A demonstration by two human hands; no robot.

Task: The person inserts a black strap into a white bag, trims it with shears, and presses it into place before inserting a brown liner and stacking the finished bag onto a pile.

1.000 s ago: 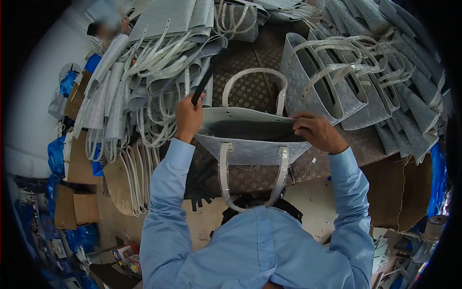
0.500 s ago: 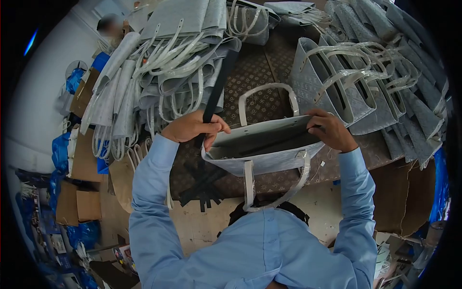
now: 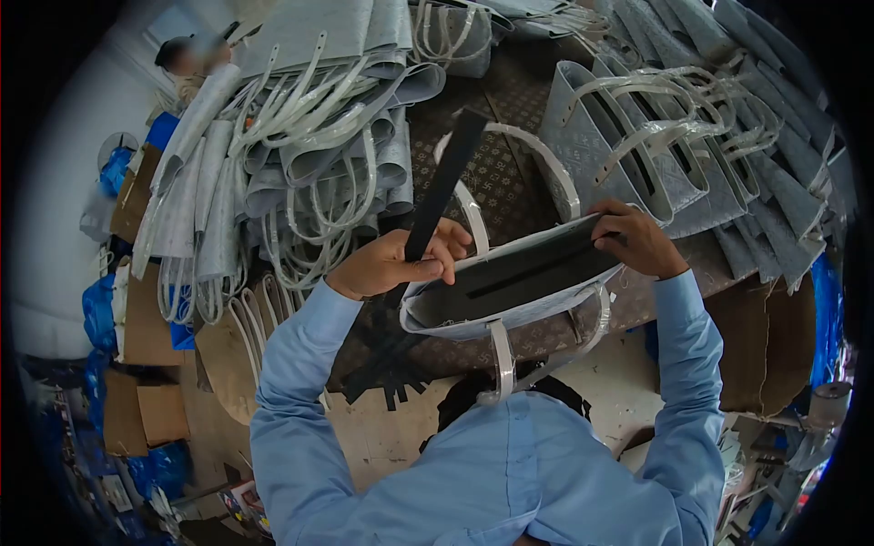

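Note:
A grey tote bag (image 3: 473,320) with plastic-wrapped handles is held open in front of me, mouth up, dark lining showing. My right hand (image 3: 637,241) grips the bag's right rim. At the bag's left rim, my left hand (image 3: 391,264) pinches a long flat black strip (image 3: 448,182) that sticks up and away over the table. Another black strip lies inside the bag. Light blue sleeves cover both my arms.
Heaps of similar grey bags (image 3: 300,155) lie at the left, and a row of them stands upright at the right (image 3: 674,136). Patterned brown sheet (image 3: 496,168) covers the table. Loose black strips (image 3: 387,364) lie at the near edge. Cardboard boxes (image 3: 146,409) stand at lower left. Another person (image 3: 182,56) is at the far left.
The bag has tilted and shifted right. My left hand moved from above the bag's left corner to its rim, and the black strip now points up to the right.

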